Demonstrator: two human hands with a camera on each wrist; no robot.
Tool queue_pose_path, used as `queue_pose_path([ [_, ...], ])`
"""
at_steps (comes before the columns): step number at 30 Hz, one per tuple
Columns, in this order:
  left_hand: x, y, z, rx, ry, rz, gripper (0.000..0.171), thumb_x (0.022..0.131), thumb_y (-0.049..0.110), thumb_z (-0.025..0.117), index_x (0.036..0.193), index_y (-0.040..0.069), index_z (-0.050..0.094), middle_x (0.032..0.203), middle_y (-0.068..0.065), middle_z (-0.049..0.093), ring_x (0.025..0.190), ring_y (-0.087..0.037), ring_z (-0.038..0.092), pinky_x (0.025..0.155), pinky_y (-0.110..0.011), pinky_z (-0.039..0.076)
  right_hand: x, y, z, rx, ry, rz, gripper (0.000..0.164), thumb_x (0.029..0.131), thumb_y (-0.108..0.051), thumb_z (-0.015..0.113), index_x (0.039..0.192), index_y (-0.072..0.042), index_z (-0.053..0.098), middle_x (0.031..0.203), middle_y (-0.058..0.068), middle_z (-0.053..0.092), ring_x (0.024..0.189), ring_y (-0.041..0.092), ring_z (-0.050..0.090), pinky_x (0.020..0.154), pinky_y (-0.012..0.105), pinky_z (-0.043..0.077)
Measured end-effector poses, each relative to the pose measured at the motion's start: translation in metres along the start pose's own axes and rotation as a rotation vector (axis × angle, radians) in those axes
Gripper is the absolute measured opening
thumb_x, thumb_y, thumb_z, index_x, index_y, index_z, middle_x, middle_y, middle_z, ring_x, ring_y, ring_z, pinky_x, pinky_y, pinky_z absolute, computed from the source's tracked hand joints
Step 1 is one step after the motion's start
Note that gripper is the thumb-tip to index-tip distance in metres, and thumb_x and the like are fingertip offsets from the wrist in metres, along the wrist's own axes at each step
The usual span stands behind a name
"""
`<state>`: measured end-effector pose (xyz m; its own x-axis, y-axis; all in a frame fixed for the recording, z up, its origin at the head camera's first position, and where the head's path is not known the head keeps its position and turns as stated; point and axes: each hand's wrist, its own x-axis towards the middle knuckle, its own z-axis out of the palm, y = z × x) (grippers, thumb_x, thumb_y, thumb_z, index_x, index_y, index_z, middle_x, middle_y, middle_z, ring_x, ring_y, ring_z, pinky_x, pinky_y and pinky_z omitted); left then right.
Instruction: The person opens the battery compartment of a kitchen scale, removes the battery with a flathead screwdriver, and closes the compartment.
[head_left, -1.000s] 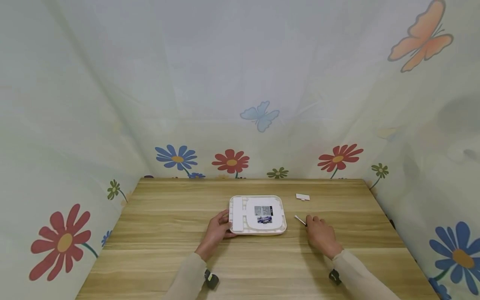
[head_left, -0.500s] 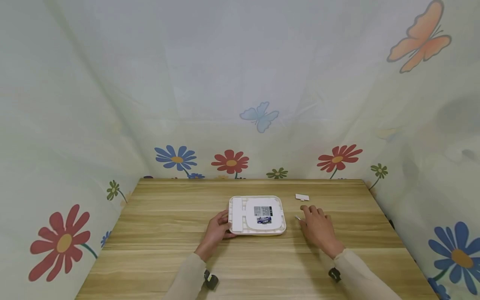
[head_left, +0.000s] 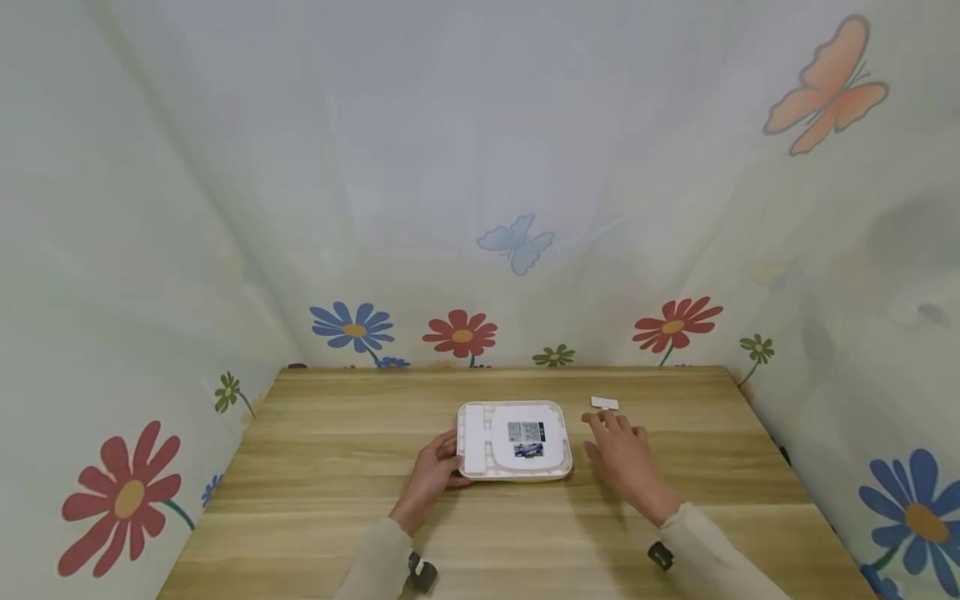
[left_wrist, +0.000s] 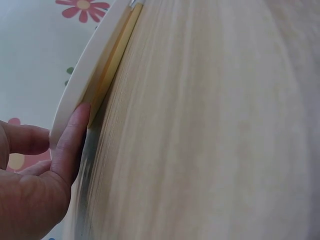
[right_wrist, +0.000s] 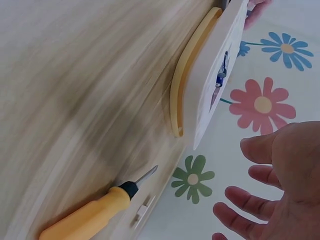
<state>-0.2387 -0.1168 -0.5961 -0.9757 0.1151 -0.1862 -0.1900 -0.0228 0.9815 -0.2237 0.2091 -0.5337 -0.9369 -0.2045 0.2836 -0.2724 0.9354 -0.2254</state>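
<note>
Two hands flank the white device (head_left: 516,442) — left hand (head_left: 433,468) pinching its left edge, right hand (head_left: 624,458) empty, fingers loosely spread, to its right. A second ago the latter gripped the screwdriver (right_wrist: 95,215), now lying right of the device; the white cover (head_left: 604,403), also right, sits near those fingertips.

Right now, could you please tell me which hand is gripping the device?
The left hand grips the device by its edge; the right hand holds nothing.
</note>
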Motion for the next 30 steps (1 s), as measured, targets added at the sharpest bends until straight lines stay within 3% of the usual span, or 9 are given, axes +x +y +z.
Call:
queue_pose_path([
  [8,-0.002,-0.004,0.0,-0.009,0.004,-0.007,0.057,0.096,-0.004,0.047,0.15,0.0,0.033,0.136,-0.031,0.049,0.088,-0.021,0.066,0.073,-0.039,0.064,0.001,-0.007,0.004,0.002,0.01,-0.021,0.043,0.09,-0.022,0.071,0.13,-0.017,0.057,0.127,0.009,0.059,0.119,0.033,0.053,0.091,0.059,0.045],
  [22,0.0,-0.001,-0.001,-0.015,0.007,-0.004,0.057,0.095,-0.004,0.047,0.151,0.001,0.033,0.137,-0.033,0.048,0.089,-0.022,0.066,0.074,-0.041,0.064,0.018,-0.025,0.004,-0.02,0.033,-0.113,0.039,0.091,-0.023,0.07,0.127,-0.018,0.058,0.123,0.007,0.058,0.115,0.033,0.055,0.089,0.055,0.046],
  [30,0.001,-0.001,-0.001,-0.012,0.001,-0.001,0.057,0.095,-0.004,0.047,0.151,0.001,0.032,0.137,-0.033,0.048,0.088,-0.021,0.066,0.073,-0.04,0.064,0.024,-0.032,0.015,-0.032,-0.034,-0.106,0.034,0.092,-0.025,0.068,0.124,-0.019,0.059,0.124,0.006,0.059,0.118,0.031,0.053,0.092,0.055,0.045],
])
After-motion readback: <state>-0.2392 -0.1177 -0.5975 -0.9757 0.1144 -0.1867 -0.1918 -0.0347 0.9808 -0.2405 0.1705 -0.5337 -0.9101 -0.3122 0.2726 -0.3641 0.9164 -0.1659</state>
